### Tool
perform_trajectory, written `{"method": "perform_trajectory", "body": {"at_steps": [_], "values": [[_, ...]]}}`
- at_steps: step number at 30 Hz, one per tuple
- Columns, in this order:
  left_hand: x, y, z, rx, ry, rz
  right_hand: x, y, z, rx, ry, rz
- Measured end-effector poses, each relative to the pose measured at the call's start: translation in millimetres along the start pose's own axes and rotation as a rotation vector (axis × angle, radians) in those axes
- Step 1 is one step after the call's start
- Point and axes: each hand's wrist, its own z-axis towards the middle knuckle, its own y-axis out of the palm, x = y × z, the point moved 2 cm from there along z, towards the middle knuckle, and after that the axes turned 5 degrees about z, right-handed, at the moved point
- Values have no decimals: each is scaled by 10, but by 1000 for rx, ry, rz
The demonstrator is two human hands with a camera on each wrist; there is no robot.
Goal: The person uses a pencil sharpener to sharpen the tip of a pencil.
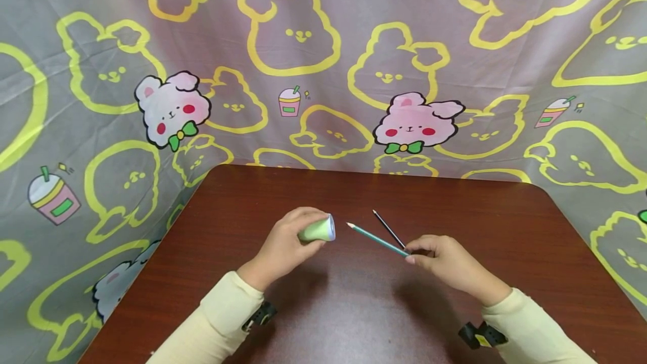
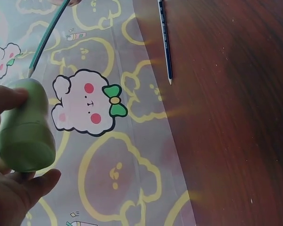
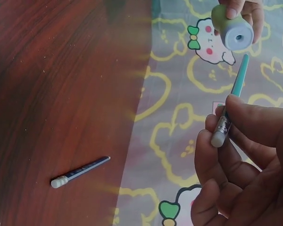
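Observation:
In the head view my left hand (image 1: 283,246) grips a green pencil sharpener (image 1: 317,231) above the table. Its pale end, with a small round hole that shows in the right wrist view, faces right. Opposite it, my right hand (image 1: 450,263) pinches a teal pencil (image 1: 376,238) near its eraser end (image 3: 218,139) between thumb and fingers. The bare wooden tip points at the sharpener, a short gap apart in the head view. Behind the teal pencil a dark blue pencil (image 2: 166,44) lies on the table, touched by neither hand.
The brown wooden table (image 1: 283,190) has rounded far corners. A patterned cloth (image 1: 323,32) with bear and rabbit drawings hangs behind it and at both sides. Dark straps circle both sleeves near the wrists.

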Motion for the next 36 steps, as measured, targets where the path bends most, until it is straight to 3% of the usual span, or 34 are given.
{"method": "perform_trajectory", "body": {"at_steps": [18,36], "values": [[-28,-8,-11,48,-22,7,161,35,41,81,78,141],[-50,62,-52,114,-97,-32,247,40,31,241,174,57]]}}
